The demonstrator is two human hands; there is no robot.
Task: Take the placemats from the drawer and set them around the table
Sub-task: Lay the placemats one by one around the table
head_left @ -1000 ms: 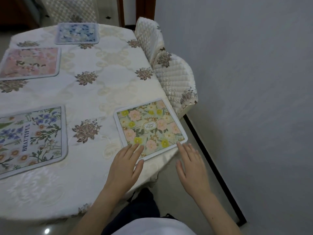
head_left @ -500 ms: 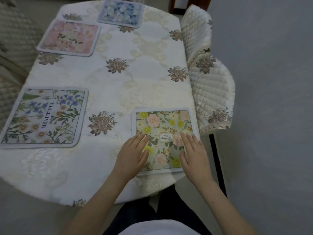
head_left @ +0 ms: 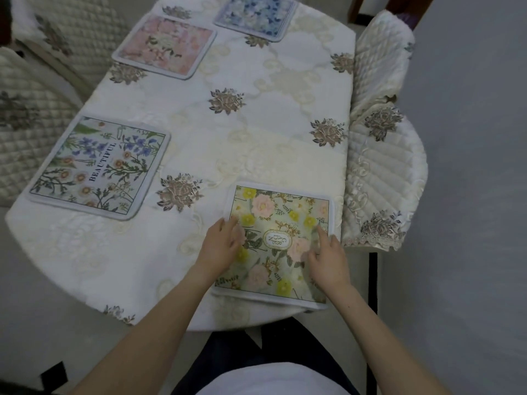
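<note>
Cream embroidered tablecloth point(head_left: 256, 143) covers the table, and the GARDEN placemat point(head_left: 278, 246) lies flat at its near edge in front of me, beside a quilted chair cover point(head_left: 382, 172). Both hands rest on it empty: my left hand point(head_left: 221, 246) lies over its left border with fingers loosely together, my right hand point(head_left: 328, 259) near its right border with the forefinger stretched out. Three more placemats lie beyond: BEAUTIFUL placemat point(head_left: 99, 169), pink placemat point(head_left: 165, 47), blue placemat point(head_left: 255, 15).

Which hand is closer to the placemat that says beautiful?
Left. The left hand rests on the garden placemat's left edge, on the side toward the BEAUTIFUL placemat; the right hand sits at the garden mat's far right edge.
</note>
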